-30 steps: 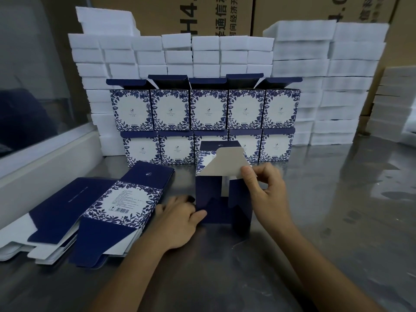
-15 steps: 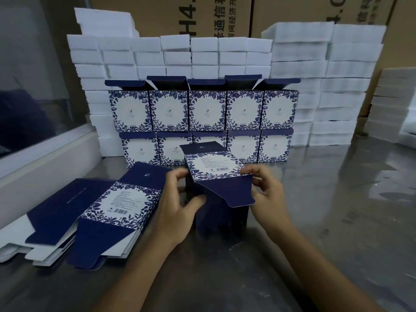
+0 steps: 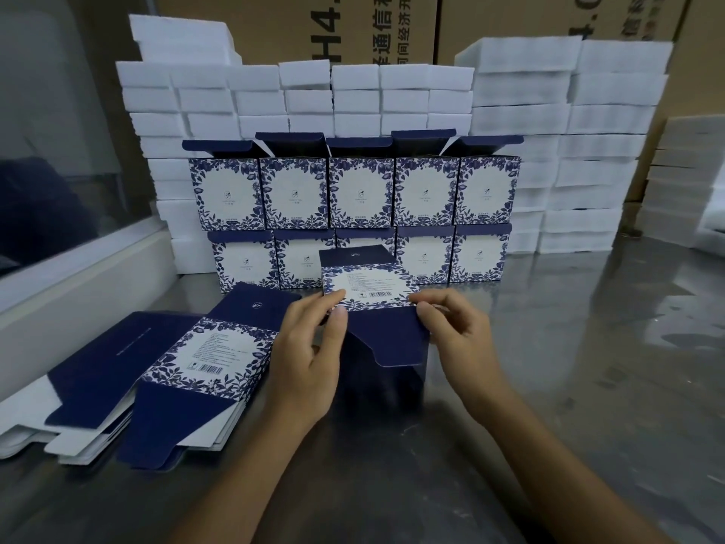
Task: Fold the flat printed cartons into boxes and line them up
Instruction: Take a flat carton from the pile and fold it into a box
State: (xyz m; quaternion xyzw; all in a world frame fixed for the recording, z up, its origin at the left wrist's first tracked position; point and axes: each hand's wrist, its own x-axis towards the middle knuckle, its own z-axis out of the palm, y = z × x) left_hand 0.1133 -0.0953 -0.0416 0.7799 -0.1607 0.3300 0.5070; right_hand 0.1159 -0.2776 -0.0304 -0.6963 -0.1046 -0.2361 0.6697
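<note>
Head-camera footage had us standing a half-formed carton [image 3: 372, 308] on the steel table [image 3: 588, 386], just in front of the finished boxes [image 3: 359, 192]. Our left hand [image 3: 310, 355] pinched the printed barcode panel at its left edge, thumb on top, and our right hand [image 3: 455, 331] pinched the right corner where the panel met the navy tuck flap [image 3: 392, 339], fingers curled. That flap hung loose over the front (not yet tucked), so we judged the risk to be here: pushing it in at a slant could crease the flap or buckle the thin side walls, and uneven pressure from one hand could tip the light box into the row behind it. We counted ten finished boxes, five on top with lids raised and five beneath, the middle lower one partly hidden. To the left lay a pile of flat cartons [image 3: 208, 355]; the number in it we could not tell.
</note>
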